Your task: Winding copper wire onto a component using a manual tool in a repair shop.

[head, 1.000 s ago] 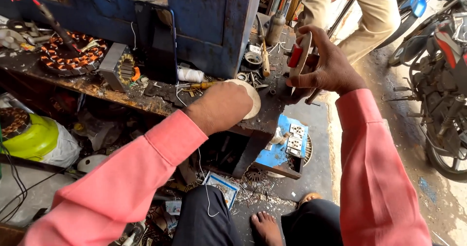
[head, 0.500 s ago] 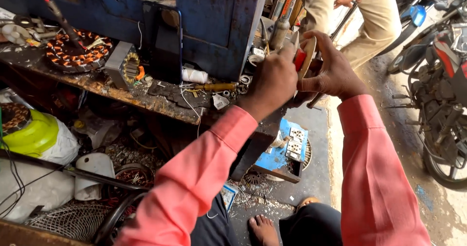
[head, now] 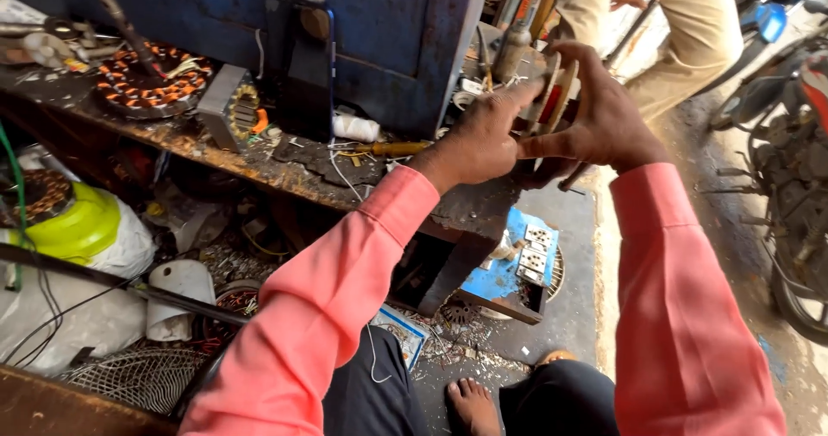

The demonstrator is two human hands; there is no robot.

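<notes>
Both hands meet over the right end of the workbench (head: 285, 177), just in front of the blue cabinet (head: 388, 31). The right hand (head: 604, 121) grips a pale round disc (head: 552, 95) held on edge, thumb on the near face and fingers curled over the far rim, so the disc sits between thumb and fingers. The left hand (head: 479, 143) is not closed around anything; its extended fingers (head: 517, 100) press against the disc's near side, touching the right thumb. Whether the disc carries another part behind it cannot be told. On the workbench, left of the hands, lie a yellow-handled screwdriver (head: 392, 149), a white roll (head: 355, 128), a small wound stator (head: 237, 108) and, further left, a large copper-wound stator (head: 151, 82). A dark phone (head: 302, 65) leans against the cabinet. Below the workbench edge sits a blue switch board (head: 517, 263) with white sockets. Beyond the bench stands another person in beige trousers (head: 690, 31); a motorcycle (head: 793, 186) stands to the right of it.
</notes>
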